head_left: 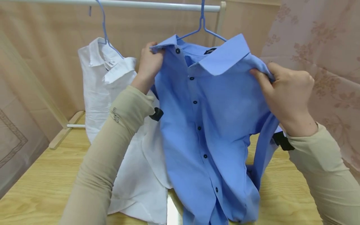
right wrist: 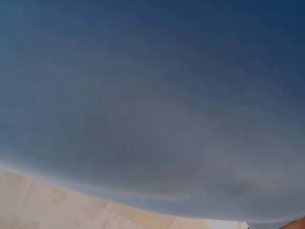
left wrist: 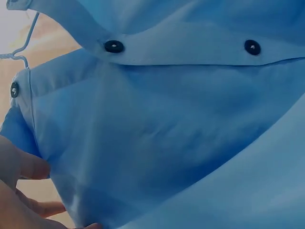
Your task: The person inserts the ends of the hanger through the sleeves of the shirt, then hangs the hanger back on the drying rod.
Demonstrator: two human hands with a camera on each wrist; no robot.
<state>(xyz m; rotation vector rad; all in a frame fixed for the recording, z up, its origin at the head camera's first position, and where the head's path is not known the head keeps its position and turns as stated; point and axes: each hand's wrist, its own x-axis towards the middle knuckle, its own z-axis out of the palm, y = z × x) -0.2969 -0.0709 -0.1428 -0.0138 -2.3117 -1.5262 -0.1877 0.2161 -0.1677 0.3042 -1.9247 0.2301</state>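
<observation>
A blue button-up shirt (head_left: 216, 103) with dark buttons hangs from a blue wire hanger (head_left: 202, 23), its front facing me. My left hand (head_left: 150, 61) pinches the shirt at the shoulder beside the collar, on the left. On the right, my right hand (head_left: 289, 87) grips the other shoulder seam between thumb and fingers. In the left wrist view, fingers (left wrist: 35, 167) show at the edge of the blue cloth. Blue fabric fills most of the right wrist view, with only a sliver of a hand at its lower right corner.
A white shirt (head_left: 98, 84) hangs on another blue hanger (head_left: 104, 25) to the left, partly behind my left arm. Both hang under a white rail (head_left: 157, 5) on a wooden stand (head_left: 60, 137). Below is a wood-grain table (head_left: 36, 178); a patterned pink curtain (head_left: 323, 47) hangs at right.
</observation>
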